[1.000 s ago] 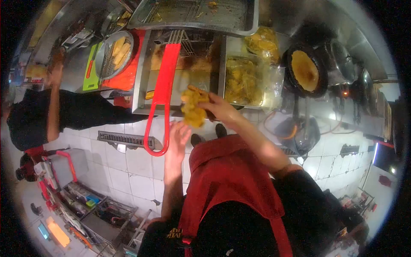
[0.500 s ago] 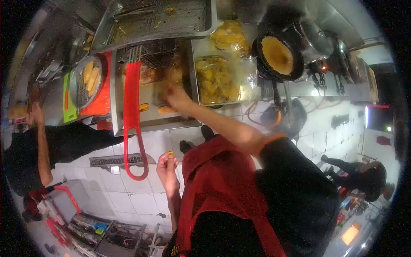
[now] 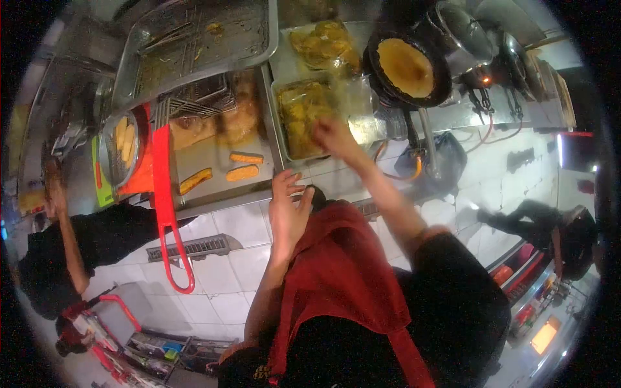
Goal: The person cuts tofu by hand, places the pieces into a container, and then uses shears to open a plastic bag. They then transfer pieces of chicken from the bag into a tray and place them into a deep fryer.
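My left hand point(image 3: 289, 207) is raised at the counter's front edge with its fingers spread and nothing visible in them. My right hand point(image 3: 333, 137) reaches over a metal tray point(image 3: 279, 123) of yellow food pieces under what looks like clear plastic. Its fingers are blurred, so any hold is hidden. To the left, golden strips of food point(image 3: 242, 172) lie on the metal ledge of a fryer point(image 3: 223, 139). Beside them a wire fryer basket point(image 3: 197, 100) has a long red handle point(image 3: 165, 174) sticking out over the edge.
A large oily tray point(image 3: 272, 45) sits behind the fryer. A black pan point(image 3: 443, 84) with a flat round pancake stands at right, near a lit burner point(image 3: 486, 80). At left, a round metal bowl point(image 3: 137, 152) holds yellow sticks. A co-worker's arm point(image 3: 68, 233) is farther left; another person point(image 3: 569, 236) stands right.
My right hand has moved right from the fryer ledge to the food tray. My left hand has risen and opened; the small yellow piece it pinched no longer shows there. The view has shifted.
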Motion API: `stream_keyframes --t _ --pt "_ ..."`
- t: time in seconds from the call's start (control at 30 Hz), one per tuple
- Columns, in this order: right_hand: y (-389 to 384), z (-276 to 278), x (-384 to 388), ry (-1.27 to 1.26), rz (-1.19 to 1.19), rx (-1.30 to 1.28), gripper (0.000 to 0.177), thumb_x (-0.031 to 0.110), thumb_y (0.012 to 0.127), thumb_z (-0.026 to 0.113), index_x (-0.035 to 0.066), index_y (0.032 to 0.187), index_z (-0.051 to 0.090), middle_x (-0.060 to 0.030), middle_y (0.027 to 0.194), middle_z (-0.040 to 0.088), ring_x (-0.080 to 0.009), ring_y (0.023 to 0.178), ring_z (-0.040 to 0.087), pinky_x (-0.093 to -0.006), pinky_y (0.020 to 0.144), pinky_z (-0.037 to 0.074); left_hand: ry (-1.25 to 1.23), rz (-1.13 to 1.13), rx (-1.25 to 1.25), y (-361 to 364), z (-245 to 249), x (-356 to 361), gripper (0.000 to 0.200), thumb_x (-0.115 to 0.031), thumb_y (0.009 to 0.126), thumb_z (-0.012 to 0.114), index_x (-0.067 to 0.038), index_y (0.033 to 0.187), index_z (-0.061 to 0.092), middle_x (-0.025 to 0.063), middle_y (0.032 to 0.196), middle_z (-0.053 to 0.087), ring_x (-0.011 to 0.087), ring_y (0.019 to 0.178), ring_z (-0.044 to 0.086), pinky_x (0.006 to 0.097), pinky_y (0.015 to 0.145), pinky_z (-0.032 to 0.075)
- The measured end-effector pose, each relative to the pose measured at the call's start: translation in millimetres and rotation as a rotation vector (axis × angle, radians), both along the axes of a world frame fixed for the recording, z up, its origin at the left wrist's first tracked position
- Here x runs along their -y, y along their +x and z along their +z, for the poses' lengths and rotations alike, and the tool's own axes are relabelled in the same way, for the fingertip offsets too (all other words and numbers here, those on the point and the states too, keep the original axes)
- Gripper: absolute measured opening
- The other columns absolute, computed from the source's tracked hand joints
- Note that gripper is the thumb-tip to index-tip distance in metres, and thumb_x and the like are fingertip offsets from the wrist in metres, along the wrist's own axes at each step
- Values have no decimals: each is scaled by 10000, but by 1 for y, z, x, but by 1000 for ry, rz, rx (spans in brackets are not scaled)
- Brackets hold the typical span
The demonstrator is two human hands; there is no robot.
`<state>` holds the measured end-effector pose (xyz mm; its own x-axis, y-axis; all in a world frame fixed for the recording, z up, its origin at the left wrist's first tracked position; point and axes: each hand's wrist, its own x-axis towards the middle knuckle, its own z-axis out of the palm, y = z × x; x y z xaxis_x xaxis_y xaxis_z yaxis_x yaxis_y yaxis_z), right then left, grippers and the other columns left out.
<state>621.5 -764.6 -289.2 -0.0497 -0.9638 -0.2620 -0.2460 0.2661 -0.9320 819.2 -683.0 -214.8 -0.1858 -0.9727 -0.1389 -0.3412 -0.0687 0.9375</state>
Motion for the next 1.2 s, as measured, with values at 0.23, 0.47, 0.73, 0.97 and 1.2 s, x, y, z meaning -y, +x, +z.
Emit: stream_keyframes --t 0.23,0.47,0.73,0.97,1.2 --pt "-73 -7 50 -90 -101 -727 277 274 819 589 11 848 673 -226 789 657 -335 677 646 -412 628 504 214 -100 49 32 -29 -37 431 -59 883 634 -34 1249 408 135 1107 637 202 982 624 315 837 499" --pt "-80 -98 -5 -291 158 -843 212 187 800 575 1 839 669 -249 865 642 -403 815 626 -441 732 516 349 -22 21 61 -38 -67 290 -91 892 619 -26 1152 512 123 1084 652 206 987 623 318 866 479" --pt "-71 -140 30 -3 602 -1145 217 193 740 617 117 921 708 -154 1000 674 -295 940 646 -432 766 518 343 -55 -14 74 -53 -78 249 -64 905 594 -29 1145 533 100 1050 651 182 963 619 297 847 480" --pt "-54 -81 42 209 902 -1320 347 323 832 539 123 1078 680 -74 1072 674 -225 1031 617 -409 806 498 327 38 -66 91 -58 -89 221 -58 908 593 -43 1125 549 72 1024 644 158 929 609 287 836 482" --pt "-65 -150 26 -132 348 -1213 224 264 768 609 142 922 718 -61 947 693 -251 859 668 -404 701 524 310 100 -142 109 -68 -95 183 -67 913 591 -43 1093 565 46 1002 622 131 921 587 281 824 483"
